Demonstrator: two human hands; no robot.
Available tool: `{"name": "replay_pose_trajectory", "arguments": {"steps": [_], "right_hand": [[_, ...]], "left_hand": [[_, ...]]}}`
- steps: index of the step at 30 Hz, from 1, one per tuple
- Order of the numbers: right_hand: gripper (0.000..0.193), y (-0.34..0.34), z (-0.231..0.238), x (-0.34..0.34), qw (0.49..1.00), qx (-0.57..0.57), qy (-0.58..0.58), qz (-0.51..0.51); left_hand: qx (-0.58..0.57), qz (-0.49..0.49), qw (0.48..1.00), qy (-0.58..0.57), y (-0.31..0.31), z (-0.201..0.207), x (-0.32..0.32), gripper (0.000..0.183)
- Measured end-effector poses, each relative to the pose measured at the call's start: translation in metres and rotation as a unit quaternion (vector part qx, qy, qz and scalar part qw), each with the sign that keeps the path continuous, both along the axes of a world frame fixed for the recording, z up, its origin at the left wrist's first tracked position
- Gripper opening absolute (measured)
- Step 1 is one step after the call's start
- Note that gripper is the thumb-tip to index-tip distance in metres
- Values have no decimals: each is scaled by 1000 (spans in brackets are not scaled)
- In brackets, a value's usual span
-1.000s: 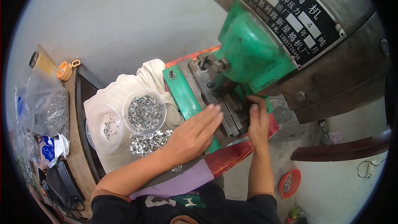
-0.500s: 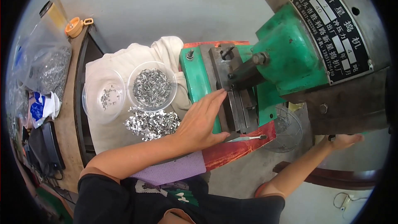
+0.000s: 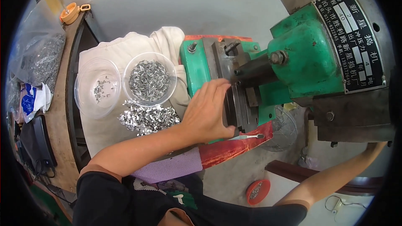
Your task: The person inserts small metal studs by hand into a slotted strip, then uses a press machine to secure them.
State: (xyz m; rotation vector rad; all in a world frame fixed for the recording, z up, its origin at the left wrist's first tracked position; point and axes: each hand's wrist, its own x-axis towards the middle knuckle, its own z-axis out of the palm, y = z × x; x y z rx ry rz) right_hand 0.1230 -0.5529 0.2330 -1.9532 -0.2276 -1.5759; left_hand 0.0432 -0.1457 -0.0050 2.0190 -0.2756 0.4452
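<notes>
My left hand (image 3: 206,112) rests along the near-left side of the steel die (image 3: 245,113) on a green bench press (image 3: 297,65). Its fingers are stretched out, with the tips by the die under the dark ram (image 3: 258,71) and the thumb spread away at the die's lower end. No held piece shows in it. My right forearm (image 3: 335,178) reaches up at the right, and the hand is hidden behind the press head's dark block (image 3: 356,119). Left of my left hand lie a heap of small shiny metal pieces (image 3: 148,119) and a clear tub (image 3: 150,79) full of them.
Another clear tub (image 3: 97,88) holds a few pieces on the beige cloth (image 3: 125,46). A toothbrush (image 3: 251,136) lies below the die. A purple mat (image 3: 169,167) sits before me. On the floor stand a red bowl (image 3: 258,191) and a wire basket (image 3: 284,129).
My right hand has moved right and up, passing out of sight behind the press head. My left hand stays at the die. The view has shifted slightly, and the red bowl now shows.
</notes>
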Motion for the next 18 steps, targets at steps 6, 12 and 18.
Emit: {"name": "replay_pose_trajectory", "arguments": {"steps": [6,12,18], "right_hand": [[40,-1,12,-4,1000,25,9,16],[37,-5,24,-6,998,47,20,26],[34,-9,34,-3,996,70,38,43]], "left_hand": [[5,10,1000,17,5,0,28,86],[-1,-5,998,60,7,-1,37,91],[-7,0,998,70,7,-1,41,90]]}}
